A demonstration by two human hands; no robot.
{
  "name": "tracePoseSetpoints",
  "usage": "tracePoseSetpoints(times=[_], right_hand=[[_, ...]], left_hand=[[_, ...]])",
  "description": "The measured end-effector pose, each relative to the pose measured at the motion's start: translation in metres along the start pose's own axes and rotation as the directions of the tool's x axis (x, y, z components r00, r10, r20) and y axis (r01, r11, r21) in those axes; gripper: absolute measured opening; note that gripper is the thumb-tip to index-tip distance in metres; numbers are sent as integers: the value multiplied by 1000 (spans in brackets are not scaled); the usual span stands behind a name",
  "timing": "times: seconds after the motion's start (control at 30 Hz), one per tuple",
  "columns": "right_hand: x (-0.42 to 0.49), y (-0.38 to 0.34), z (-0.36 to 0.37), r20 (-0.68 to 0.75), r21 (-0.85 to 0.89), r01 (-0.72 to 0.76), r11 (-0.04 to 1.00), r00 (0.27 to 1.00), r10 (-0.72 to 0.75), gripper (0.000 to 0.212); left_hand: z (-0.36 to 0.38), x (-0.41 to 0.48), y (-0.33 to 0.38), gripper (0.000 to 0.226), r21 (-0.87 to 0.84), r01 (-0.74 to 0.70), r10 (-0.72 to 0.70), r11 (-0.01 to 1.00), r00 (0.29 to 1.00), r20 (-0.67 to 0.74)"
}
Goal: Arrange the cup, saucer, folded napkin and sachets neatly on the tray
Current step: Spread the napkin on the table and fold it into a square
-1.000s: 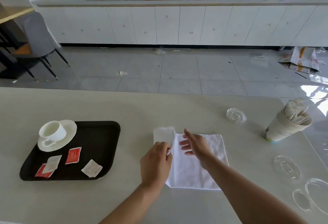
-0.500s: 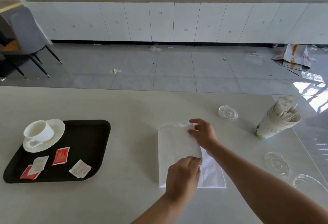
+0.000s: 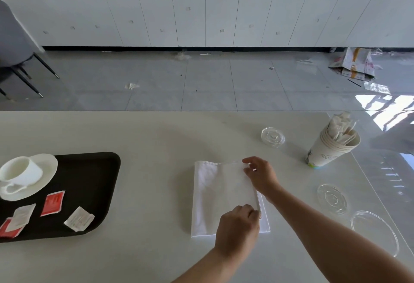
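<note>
A white cloth napkin (image 3: 220,195) lies folded in half on the table, right of the tray. My left hand (image 3: 238,226) pinches its near right corner. My right hand (image 3: 259,176) pinches the far right corner. The black tray (image 3: 89,184) sits at the left. A white cup (image 3: 20,171) stands on a white saucer (image 3: 48,170) in the tray's far left corner. Two red sachets (image 3: 52,203) and two white sachets (image 3: 78,218) lie scattered on the tray's near part.
A stack of paper cups (image 3: 331,148) holding wrapped sticks stands at the right. A small glass dish (image 3: 272,137) sits behind the napkin. A glass saucer (image 3: 332,198) and a glass bowl (image 3: 375,231) lie at the near right. The table's far edge borders open floor.
Both hands carried the napkin's left half over to the right, folding it in two. The edges now lie nearly together on the right side.
</note>
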State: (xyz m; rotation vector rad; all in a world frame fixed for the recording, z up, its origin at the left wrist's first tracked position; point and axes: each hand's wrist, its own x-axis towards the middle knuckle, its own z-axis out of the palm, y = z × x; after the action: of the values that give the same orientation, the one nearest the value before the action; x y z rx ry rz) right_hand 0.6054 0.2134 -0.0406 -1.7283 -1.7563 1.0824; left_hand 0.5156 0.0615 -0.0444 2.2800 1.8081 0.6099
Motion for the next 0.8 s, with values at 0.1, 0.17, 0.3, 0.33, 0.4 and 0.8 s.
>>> tracePoseSetpoints(times=[0.1,0.17,0.3,0.33,0.4,0.8], right_hand=[[-1,7,0,-16,-16,-5,1000,1000,5,24],[0,10,-1,-20,-40,-5,999,1000,4,24],[2,16,-3,-26,-66,-8,998,1000,7,24],[2,19,-4,-26,-73,-14,997,1000,12,24],[3,24,-5,-21,-90,-31,996,999,29,25],[-35,51,-22,-128,-300,73,951,985,-116,35]], left_hand=[[7,2,3,19,6,-12,12,1000,999,33],[11,3,5,21,17,-23,22,1000,998,56],[18,5,8,25,36,-50,46,998,994,102],[19,6,9,24,38,-57,53,998,993,103],[20,8,10,21,31,-75,72,997,993,93],[-5,-1,-71,39,97,144,-136,985,987,-82]])
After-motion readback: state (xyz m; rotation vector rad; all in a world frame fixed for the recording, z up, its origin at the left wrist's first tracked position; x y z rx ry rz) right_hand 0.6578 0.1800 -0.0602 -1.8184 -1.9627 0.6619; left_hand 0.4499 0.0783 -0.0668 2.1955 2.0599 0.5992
